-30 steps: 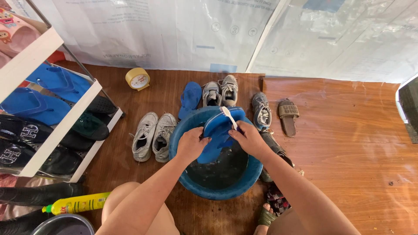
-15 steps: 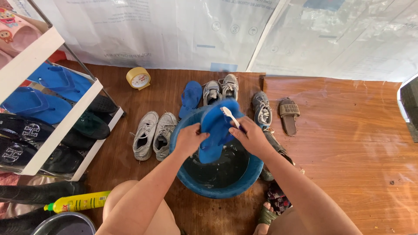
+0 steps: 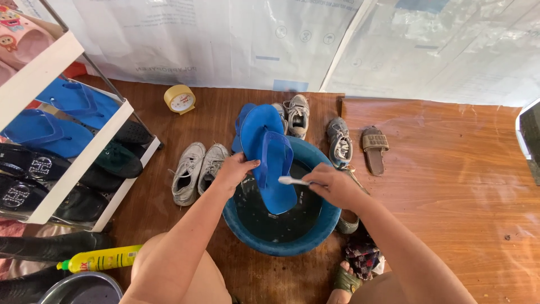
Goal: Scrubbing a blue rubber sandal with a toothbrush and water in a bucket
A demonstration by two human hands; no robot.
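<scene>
My left hand (image 3: 235, 169) grips the edge of a blue flip-flop (image 3: 277, 171) and holds it tilted over a round blue basin (image 3: 264, 239) of dark water. My right hand (image 3: 332, 184) holds a white toothbrush (image 3: 291, 180) with its head against the flip-flop's right side. A second blue flip-flop (image 3: 256, 125) lies on the floor just behind the basin, partly under the held one.
White sneakers (image 3: 197, 169), grey sneakers (image 3: 297, 114), another shoe (image 3: 339, 142) and a brown sandal (image 3: 374, 147) ring the basin on the wooden floor. A shoe rack (image 3: 79, 163) stands at left, with a yellow bottle (image 3: 101, 260) and metal bowl (image 3: 84, 290) below. A yellow tape roll (image 3: 179, 99) lies near the back wall.
The flip-flop has turned so its strap side faces up and sits lower over the basin. My right hand with the brush dropped from its top end to its right side.
</scene>
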